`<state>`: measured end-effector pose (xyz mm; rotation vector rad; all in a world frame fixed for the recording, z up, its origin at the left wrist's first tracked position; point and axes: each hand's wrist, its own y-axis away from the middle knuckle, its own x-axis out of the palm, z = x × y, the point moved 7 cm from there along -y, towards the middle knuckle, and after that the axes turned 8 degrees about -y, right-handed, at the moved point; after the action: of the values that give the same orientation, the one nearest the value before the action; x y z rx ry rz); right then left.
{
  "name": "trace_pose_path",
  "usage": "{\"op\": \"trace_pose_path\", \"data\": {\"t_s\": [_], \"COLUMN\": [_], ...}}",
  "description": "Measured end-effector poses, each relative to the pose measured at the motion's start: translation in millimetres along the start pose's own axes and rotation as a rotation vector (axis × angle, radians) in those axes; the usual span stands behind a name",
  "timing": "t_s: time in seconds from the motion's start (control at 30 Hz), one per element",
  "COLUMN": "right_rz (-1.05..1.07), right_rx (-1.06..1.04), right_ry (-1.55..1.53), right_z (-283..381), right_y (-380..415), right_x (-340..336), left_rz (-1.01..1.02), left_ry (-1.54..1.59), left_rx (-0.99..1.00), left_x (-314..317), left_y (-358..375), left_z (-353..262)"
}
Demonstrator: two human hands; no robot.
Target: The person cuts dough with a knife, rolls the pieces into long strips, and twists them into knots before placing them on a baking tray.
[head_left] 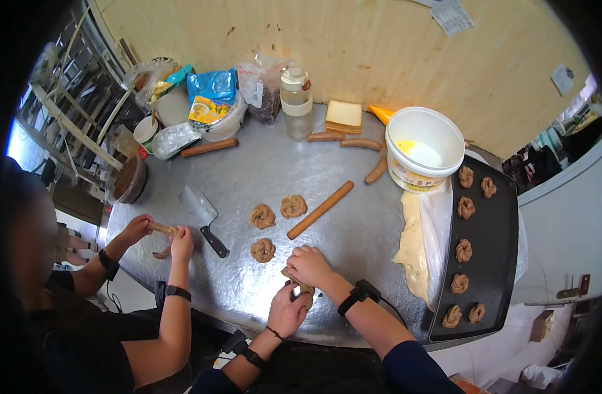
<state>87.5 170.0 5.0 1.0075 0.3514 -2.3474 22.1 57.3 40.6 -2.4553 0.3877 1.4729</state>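
Observation:
At the near edge of the metal table, both my hands are closed around a piece of brown dough point(306, 289). My left hand point(289, 314) grips it from below left, and my right hand point(310, 266) pinches it from above. Part of the dough is hidden by my fingers. Just beyond lie three twisted dough rings, one nearest my hands point(263, 249), another point(262, 217) behind it and the third point(293, 206) to the right. A wooden rolling pin point(320, 210) rests diagonally beside them.
Left, another person's hands point(181, 243) hold a dough strip point(161, 228), near a cleaver point(201, 207). At right, a black baking tray point(481, 256) carries several dough rings, beside pale dough point(412, 249) under plastic and a white bucket point(427, 148). Along the back stand a bottle point(296, 108) and bread slices point(343, 117).

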Motion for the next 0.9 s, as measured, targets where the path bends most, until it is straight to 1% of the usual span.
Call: {"op": "trace_pose_path", "data": {"t_s": [0.07,0.1,0.13,0.17,0.23,0.27,0.33,0.37,0.4,0.47,0.57,0.7,0.77,0.8,0.87,0.9], "right_rz": [-0.109,-0.108,-0.249,-0.39,-0.36,-0.33,-0.283,-0.24,-0.239,-0.236,-0.193,-0.198,-0.21,-0.211,-0.293,-0.293], "right_rx": [0.002,0.003,-0.016,-0.035,0.004,0.044,0.039,0.033,0.034,0.007,-0.023,-0.018,-0.008,-0.009,0.068,0.067], "right_ry": [-0.062,-0.062,-0.161,-0.259,-0.236,-0.213,-0.161,-0.109,-0.108,0.011,0.065,0.064,-0.065,-0.064,-0.171,-0.17], "right_z": [-5.1,-6.6,-8.8,-12.0,-15.1,-15.9,-6.1,-1.1,2.2,10.8,1.7,-8.0,-14.6,-13.3,-18.4,-15.8], "right_y": [6.9,10.9,17.9,27.1,51.6,65.5,91.0,100.0,106.0,115.1,119.6,118.6,117.2,115.0,111.7,107.0], "right_x": [-5.5,-7.4,-20.2,-33.1,-39.0,-39.5,-41.6,-38.3,-34.6,-27.4,-8.9,-5.5,-6.6,-9.2,-19.3,-22.2], "left_rz": [-0.03,0.001,0.031,0.031,-0.072,-0.072,-0.182,-0.19,-0.193,-0.193,-0.143,-0.16,-0.174,-0.176,-0.142,-0.143], "left_ry": [0.006,0.07,0.135,0.135,0.254,0.256,0.122,0.111,0.09,0.058,0.045,0.065,0.114,0.114,0.265,0.265], "left_rx": [0.016,0.022,0.028,0.028,0.007,0.005,-0.141,-0.166,-0.199,-0.192,-0.141,-0.117,-0.155,-0.154,-0.329,-0.329], "left_x": [-3.7,-3.7,-3.8,-6.4,-18.5,-17.3,-19.8,-20.5,-17.2,-11.7,-1.6,0.8,0.0,-1.7,-0.5,-3.1], "left_y": [-0.1,0.2,0.6,1.0,2.3,3.1,5.1,1.6,-1.0,-7.4,-13.3,-13.9,-12.5,-13.1,-11.2,-12.3], "left_z": [2.1,3.4,4.6,6.0,11.8,17.4,39.9,46.2,53.3,58.3,59.9,61.4,64.4,63.4,72.9,71.5]}}
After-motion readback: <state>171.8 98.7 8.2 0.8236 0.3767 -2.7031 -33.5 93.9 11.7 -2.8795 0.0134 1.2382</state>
